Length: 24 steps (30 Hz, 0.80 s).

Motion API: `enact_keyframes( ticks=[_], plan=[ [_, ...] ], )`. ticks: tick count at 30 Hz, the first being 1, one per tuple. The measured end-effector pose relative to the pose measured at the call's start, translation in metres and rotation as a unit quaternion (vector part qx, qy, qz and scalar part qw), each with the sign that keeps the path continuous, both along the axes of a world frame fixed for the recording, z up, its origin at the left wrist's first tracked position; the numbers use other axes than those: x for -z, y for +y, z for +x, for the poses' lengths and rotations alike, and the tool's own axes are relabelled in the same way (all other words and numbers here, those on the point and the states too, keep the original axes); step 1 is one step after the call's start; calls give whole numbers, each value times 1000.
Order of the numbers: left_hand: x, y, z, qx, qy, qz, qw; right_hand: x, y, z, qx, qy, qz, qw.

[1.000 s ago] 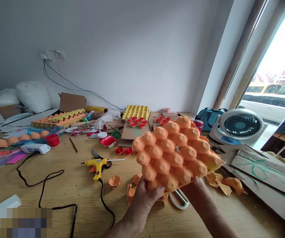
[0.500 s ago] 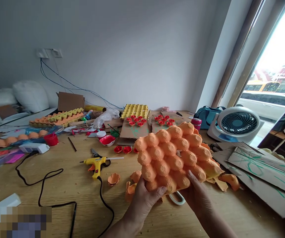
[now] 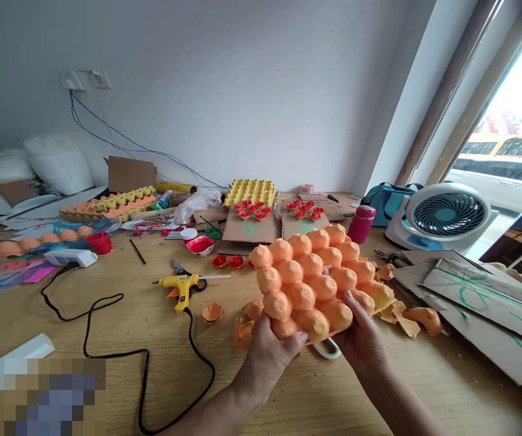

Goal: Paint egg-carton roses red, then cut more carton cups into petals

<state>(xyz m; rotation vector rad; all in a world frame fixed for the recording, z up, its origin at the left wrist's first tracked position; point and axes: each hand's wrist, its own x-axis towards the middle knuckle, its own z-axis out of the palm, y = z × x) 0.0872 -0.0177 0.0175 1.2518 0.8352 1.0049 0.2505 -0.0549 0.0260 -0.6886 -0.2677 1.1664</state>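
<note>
An orange egg tray [image 3: 309, 290], bumpy side up, is held above the table between both hands. My left hand [image 3: 272, 348] grips its near left corner, the thumb lying on top. On the near right side my right hand [image 3: 363, 333] holds the edge, thumb up against a bump; its other fingers are hidden below. Under the tray a pale scissor handle [image 3: 327, 348] shows in part. Orange torn tray pieces [image 3: 245, 330] lie beside the left hand, and a cut orange cup flower [image 3: 213, 312] rests further left. A yellow glue gun [image 3: 181, 287] lies beyond that.
Red paper flowers [image 3: 237, 261] and a bowl of red paint [image 3: 200, 245] stand behind the tray. Cardboard sheets [image 3: 479, 303] lie at the right, near a fan [image 3: 445, 215] and a red flask [image 3: 361, 224]. A black cord [image 3: 145, 375] winds across the table's left.
The egg tray has tipped flatter and sits slightly lower relative to the things behind it, both hands still on it. The whole view has shifted a little, uncovering the red flask.
</note>
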Motion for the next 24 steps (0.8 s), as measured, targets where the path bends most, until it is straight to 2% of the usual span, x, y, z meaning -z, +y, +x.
enact_keyframes(
  ticks=[4,10,20,24],
  plan=[
    [-4,-3,0,-6,23,31,999,-2,1,3,-6,5,10,1000],
    [-13,-10,-1,-41,79,27,996,-6,0,6,-29,49,-12,998],
    [-30,-12,1,-19,35,61,997,-10,-3,8,-56,74,-13,996],
    [-28,-11,1,-16,39,52,998,-11,-4,10,-66,51,-5,997]
  ],
)
